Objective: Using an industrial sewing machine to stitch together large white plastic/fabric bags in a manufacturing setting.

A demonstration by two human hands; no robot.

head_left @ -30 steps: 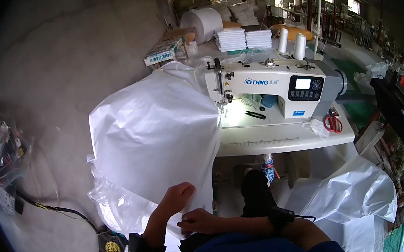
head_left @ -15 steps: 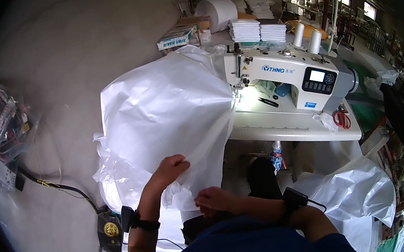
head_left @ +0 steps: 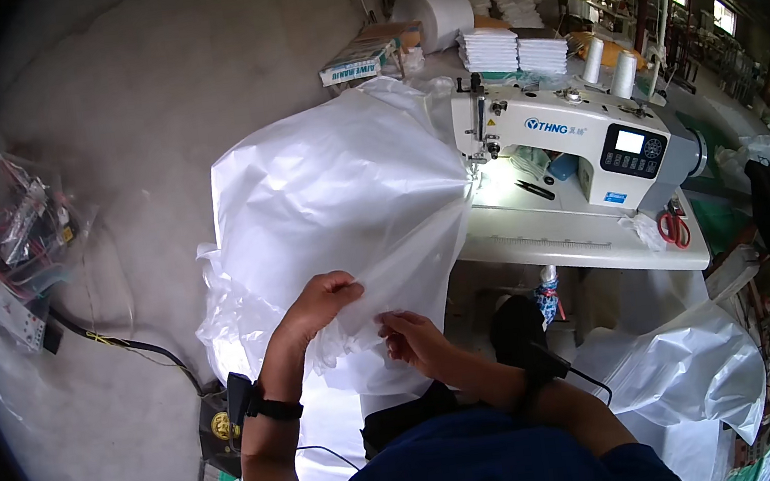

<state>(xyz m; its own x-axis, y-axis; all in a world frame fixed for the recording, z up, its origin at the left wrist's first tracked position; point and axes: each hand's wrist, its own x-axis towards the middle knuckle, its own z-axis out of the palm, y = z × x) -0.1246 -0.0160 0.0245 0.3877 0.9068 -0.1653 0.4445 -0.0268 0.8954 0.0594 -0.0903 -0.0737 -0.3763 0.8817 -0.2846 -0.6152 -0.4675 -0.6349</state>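
A large glossy white plastic sheet drapes from the sewing machine down over the table's left side toward my lap. Its right edge is drawn to a point under the machine's needle area. My left hand is closed on the sheet's near part, thumb and fingers pinched together. Close by on the right, my right hand has its fingers curled, fingertips pinched at the sheet's near edge. Crumpled folds of the sheet hang between and below the two hands.
Black thread snips lie on the white machine table, with red-handled scissors at its right end. Two white thread cones stand behind the machine. More white sheeting hangs at right. A black cable crosses the floor at left.
My right hand has moved up and away from my body toward the sheet beside my left hand. The left hand stays pinched on the sheet. The whole view has shifted slightly.
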